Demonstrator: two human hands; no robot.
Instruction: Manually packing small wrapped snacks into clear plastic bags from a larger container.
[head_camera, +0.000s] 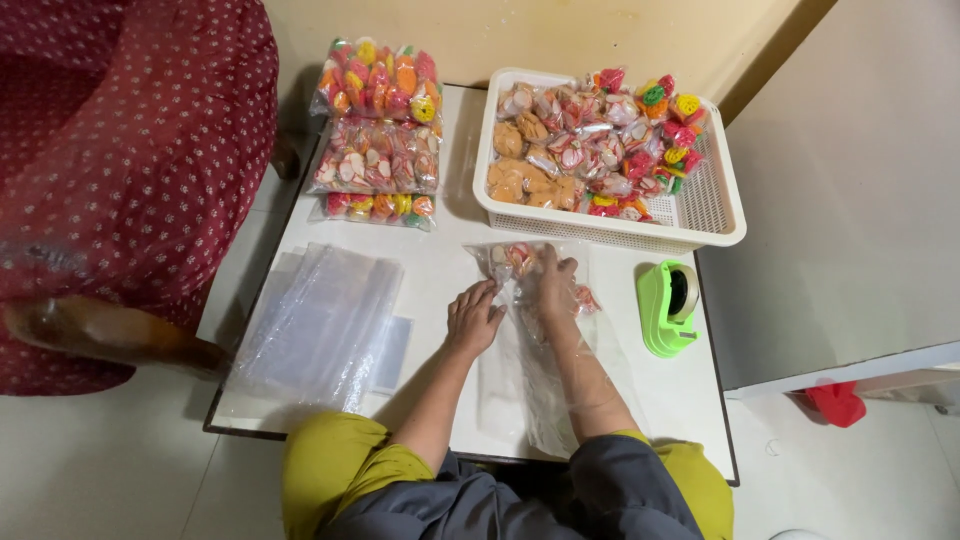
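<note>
A view from above looks down at a person seated at a small white worktop (440, 270), both forearms reaching forward.

The right hand (553, 283) is pushed inside a long clear plastic bag (545, 390) that lies flat on the worktop, running from the near edge toward the basket. The film covers the forearm like a sleeve. The fingers are curled at the far end of the bag, where a few small wrapped sweets (515, 256) in pink and white sit; whether the fingers are pinching one cannot be told through the creased plastic. The left hand (472, 318) rests outside, fingers loosely spread, touching the bag's left edge.

The bag looks thin, light and limp, and probably slippery against the smooth surface, so it likely needs holding flat at the edge or at the open mouth. The sweets seem small, light and crinkly in their wrappers, best taken a few at a time.

Just beyond the hands stands a white mesh basket (712, 200) heaped with wrapped sweets in tan, pink, red and yellow. To its left lie 3 filled bags of sweets (376, 155). A stack of empty clear bags (320, 320) lies at the left of the worktop. A green tape dispenser (667, 305) sits at the right. A dark red spotted cloth (140, 140) fills the upper left.
</note>
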